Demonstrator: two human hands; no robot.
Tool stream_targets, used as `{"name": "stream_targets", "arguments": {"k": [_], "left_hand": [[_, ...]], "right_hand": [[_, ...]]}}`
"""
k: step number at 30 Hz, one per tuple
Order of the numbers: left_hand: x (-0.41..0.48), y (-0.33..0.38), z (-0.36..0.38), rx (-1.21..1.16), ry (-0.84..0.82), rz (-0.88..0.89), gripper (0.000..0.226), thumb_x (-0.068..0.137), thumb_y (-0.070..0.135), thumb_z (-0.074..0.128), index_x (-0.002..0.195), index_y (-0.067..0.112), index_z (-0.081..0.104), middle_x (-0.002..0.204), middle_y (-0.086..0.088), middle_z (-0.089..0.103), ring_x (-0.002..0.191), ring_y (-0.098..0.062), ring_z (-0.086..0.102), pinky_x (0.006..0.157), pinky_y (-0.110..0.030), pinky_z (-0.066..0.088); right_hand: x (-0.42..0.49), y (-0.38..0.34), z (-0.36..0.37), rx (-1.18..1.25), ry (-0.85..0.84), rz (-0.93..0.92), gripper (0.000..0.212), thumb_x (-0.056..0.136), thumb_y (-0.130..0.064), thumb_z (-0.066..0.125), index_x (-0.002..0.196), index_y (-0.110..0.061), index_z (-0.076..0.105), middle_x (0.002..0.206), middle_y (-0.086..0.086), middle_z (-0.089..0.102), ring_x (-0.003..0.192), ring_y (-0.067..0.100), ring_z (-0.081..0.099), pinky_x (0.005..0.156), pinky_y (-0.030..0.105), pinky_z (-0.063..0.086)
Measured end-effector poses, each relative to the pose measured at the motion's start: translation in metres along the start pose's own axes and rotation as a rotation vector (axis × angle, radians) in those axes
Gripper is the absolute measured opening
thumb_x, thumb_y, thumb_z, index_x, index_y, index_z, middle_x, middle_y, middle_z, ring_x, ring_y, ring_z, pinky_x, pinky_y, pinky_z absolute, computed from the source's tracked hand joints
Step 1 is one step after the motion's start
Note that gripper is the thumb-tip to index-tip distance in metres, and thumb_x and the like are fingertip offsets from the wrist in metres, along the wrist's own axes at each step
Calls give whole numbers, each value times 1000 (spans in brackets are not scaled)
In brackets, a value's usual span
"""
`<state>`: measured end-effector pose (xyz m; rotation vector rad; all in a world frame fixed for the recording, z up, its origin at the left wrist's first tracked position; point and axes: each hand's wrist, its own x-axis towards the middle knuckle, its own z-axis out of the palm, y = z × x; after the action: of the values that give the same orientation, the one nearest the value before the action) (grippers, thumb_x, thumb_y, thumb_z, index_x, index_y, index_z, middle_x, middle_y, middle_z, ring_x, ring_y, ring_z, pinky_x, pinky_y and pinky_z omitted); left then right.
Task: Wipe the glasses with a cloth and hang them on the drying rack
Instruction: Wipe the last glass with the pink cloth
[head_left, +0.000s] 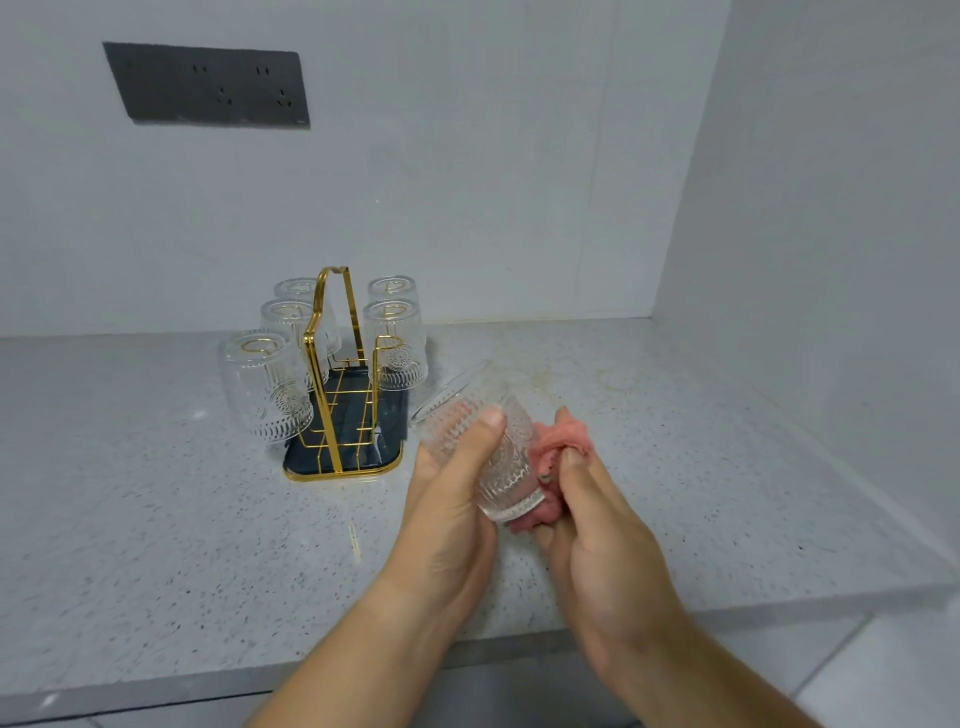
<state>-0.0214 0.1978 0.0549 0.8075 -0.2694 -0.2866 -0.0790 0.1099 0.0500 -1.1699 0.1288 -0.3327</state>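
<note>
Beside rack (358, 441), left fingers (485, 431) clamp glass (506, 478), mouth up-left; right fingers (576, 467) pinch cloth (566, 436).

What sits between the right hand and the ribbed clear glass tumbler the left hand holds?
A crumpled pink cloth, gripped by the right hand and pressed against the ribbed clear glass tumbler in the left hand; head view.
</note>
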Motion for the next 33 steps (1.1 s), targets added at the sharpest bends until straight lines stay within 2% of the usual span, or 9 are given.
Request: {"name": "stream_targets", "arguments": {"k": [2, 4, 6, 9, 13, 16, 22, 30, 33], "left_hand": [[-4, -1, 4, 12, -26, 19, 60, 81, 29, 76, 131, 0, 59, 115, -20, 75, 106, -34, 73, 85, -41, 61], [-7, 0, 8, 12, -102, 27, 63, 83, 26, 72, 136, -3, 58, 127, -22, 72, 122, -33, 69, 104, -41, 56], [-6, 3, 11, 12, -146, 23, 62, 84, 25, 70, 137, -3, 57, 127, -23, 72, 123, -34, 68, 105, -41, 55], [-3, 4, 9, 65, -127, 39, 70, 85, 23, 74, 143, -6, 46, 123, -30, 71, 118, -42, 69, 105, -50, 55], [4, 6, 2, 132, 42, 91, 70, 80, 22, 80, 142, 9, 48, 123, -27, 70, 112, -42, 72, 96, -53, 60], [10, 5, -1, 95, 139, 101, 76, 75, 29, 86, 142, 18, 51, 134, -21, 66, 121, -43, 67, 101, -62, 54], [-4, -7, 0, 138, 37, 95, 78, 77, 22, 82, 144, 4, 46, 126, -15, 73, 114, -20, 71, 87, -22, 57], [-1, -1, 2, 158, 54, 93, 65, 75, 18, 76, 135, 9, 53, 105, -7, 78, 91, -18, 77, 67, -24, 60], [3, -3, -3, 159, 123, 109, 65, 73, 20, 78, 131, 10, 53, 106, -6, 76, 92, -16, 76, 73, -26, 61]], "right_hand": [[10, -12, 0, 72, 32, 30, 43, 107, -27, 43, 90, -34, 82, 97, -5, 81, 96, 11, 76, 95, 35, 52], [23, -23, -3, 252, 40, 103, 33, 98, -33, 51, 104, -20, 81, 115, 7, 78, 106, 15, 75, 100, 37, 51], [32, -26, -4, 404, -11, 183, 44, 99, -38, 48, 110, -7, 78, 122, 17, 75, 109, 24, 74, 100, 41, 53], [30, -15, -6, 591, -72, 230, 59, 107, -38, 36, 91, -7, 84, 103, 13, 80, 95, 21, 79, 85, 36, 63], [17, 7, -4, 558, -40, 220, 54, 107, -38, 32, 133, -4, 66, 133, 17, 69, 126, 28, 65, 118, 45, 39], [5, 18, 5, 492, -33, 174, 48, 104, -32, 43, 142, -3, 55, 139, 17, 65, 134, 28, 59, 122, 47, 32], [23, -9, -3, 494, 142, 65, 33, 102, -25, 48, 122, -5, 65, 127, 26, 69, 116, 25, 69, 111, 48, 44], [19, 14, 2, 490, 50, 236, 52, 107, -38, 35, 147, -7, 50, 138, 18, 66, 137, 38, 55, 123, 52, 31], [13, 22, 1, 440, 40, 253, 51, 110, -34, 34, 144, 1, 50, 136, 26, 64, 134, 43, 56, 118, 50, 39]]}}
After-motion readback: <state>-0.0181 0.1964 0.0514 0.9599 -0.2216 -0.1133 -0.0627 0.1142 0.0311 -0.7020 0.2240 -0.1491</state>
